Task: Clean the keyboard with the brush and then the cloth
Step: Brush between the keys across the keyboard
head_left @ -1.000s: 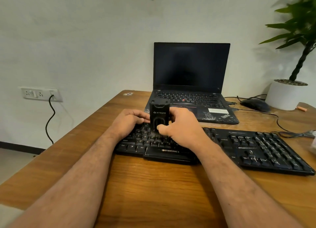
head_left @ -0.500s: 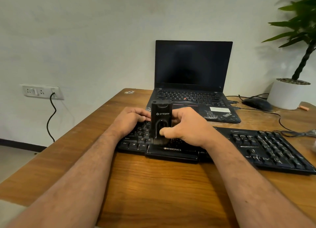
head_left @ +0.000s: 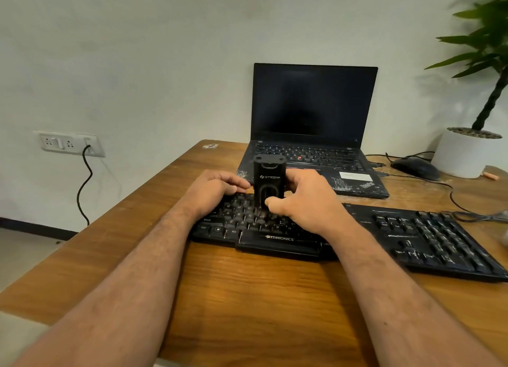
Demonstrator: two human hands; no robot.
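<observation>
Here the right hand (head_left: 308, 201) grips the upright brush (head_left: 268, 183) on the keyboard (head_left: 412, 229), which lies on the table (head_left: 247, 298); the left hand (head_left: 217, 189), curled, steadies its far edge. Best sweep lightly along rows, bristles between keys.

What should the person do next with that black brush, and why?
Probably sweep the brush rightward along the keyboard. The right hand holds it upright, bristles on the keys at the left end, while the left hand rests on that end. The right half looks not yet reached, and no cloth is in view.
</observation>
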